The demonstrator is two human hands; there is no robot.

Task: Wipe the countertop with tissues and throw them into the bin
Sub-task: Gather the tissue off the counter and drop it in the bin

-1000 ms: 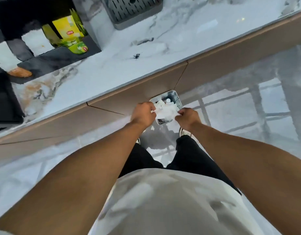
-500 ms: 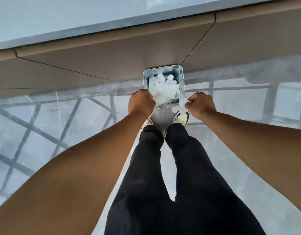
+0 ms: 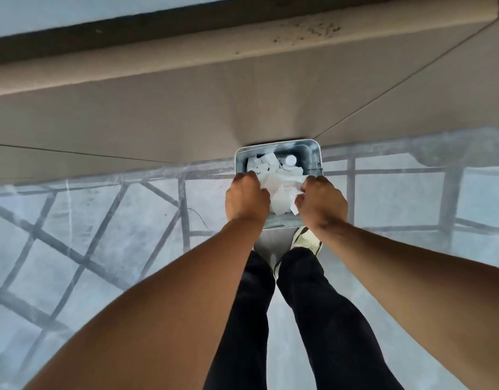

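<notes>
A small metal bin (image 3: pixel 316 156) stands on the floor against the counter base, holding several crumpled white tissues. Directly over its opening my left hand (image 3: pixel 247 198) and my right hand (image 3: pixel 321 202) both grip a bunch of white tissues (image 3: pixel 282 197) between them. The tissues hang just above the ones inside the bin. The countertop (image 3: pixel 74 15) shows only as a pale strip at the top edge.
The beige cabinet front (image 3: pixel 158 108) runs across the upper half, right behind the bin. My legs in black trousers and a light shoe (image 3: pixel 306 239) stand just before the bin on a glossy floor (image 3: pixel 88 249) with dark reflected lines.
My view has tilted down from the countertop to the floor and bin. Both hands have kept hold of the tissues and now sit lower and closer over the bin's opening.
</notes>
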